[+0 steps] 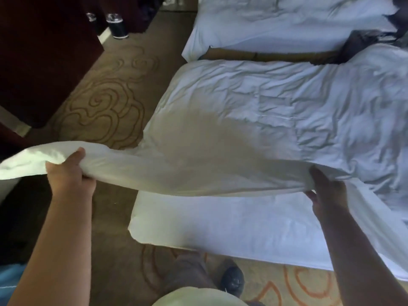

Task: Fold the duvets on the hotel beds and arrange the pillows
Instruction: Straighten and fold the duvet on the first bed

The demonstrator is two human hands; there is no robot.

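Observation:
A crumpled white duvet [265,111] covers most of the near bed, its near edge lifted off the mattress. My left hand [66,171] grips the duvet's corner out over the floor at the left. My right hand [326,191] grips the same edge farther right, above the bare white sheet of the near bed [220,221]. The fabric hangs stretched between both hands. A second bed [287,29] with rumpled white bedding lies beyond, parallel to the first. No pillow is plainly visible.
Patterned carpet [106,102] runs along the beds' left side. Dark wooden furniture [44,51] stands at the far left, with two dark bins [117,25] behind it. A dark gap with a nightstand [364,47] separates the beds. My shoe [231,281] is near the bed's edge.

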